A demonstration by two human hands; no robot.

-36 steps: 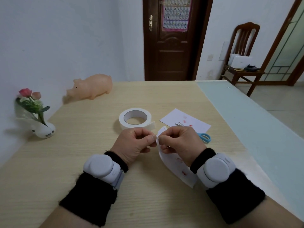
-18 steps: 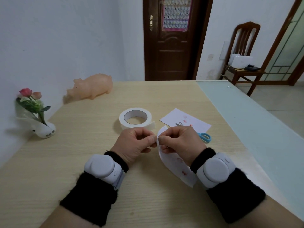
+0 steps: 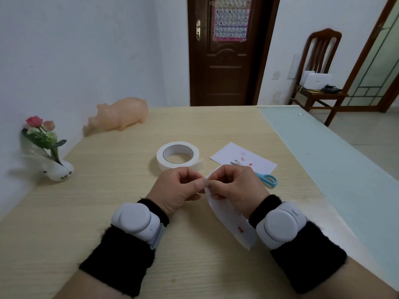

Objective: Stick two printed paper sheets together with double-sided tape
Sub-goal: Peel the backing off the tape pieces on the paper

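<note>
My right hand [image 3: 235, 186] holds a white printed sheet [image 3: 232, 224] by its upper edge, and the sheet hangs down toward my right wrist, above the table. My left hand [image 3: 178, 187] pinches at the same edge with thumb and forefinger, right against the right hand's fingertips. What sits between the fingertips is too small to make out. A second printed sheet [image 3: 246, 158] lies flat on the table beyond my right hand. The white roll of double-sided tape [image 3: 179, 156] lies flat just beyond my left hand, its loose end sticking out to the right.
Scissors with blue handles [image 3: 266, 179] lie partly behind my right hand on the second sheet's near edge. A pink pig figure [image 3: 121, 115] and a small flower vase [image 3: 55, 167] stand by the left wall. A pale green strip [image 3: 334, 158] runs along the table's right side.
Hardly anything differs. Both hands stay together at the sheet's edge, with only a slight shift of the fingertips.
</note>
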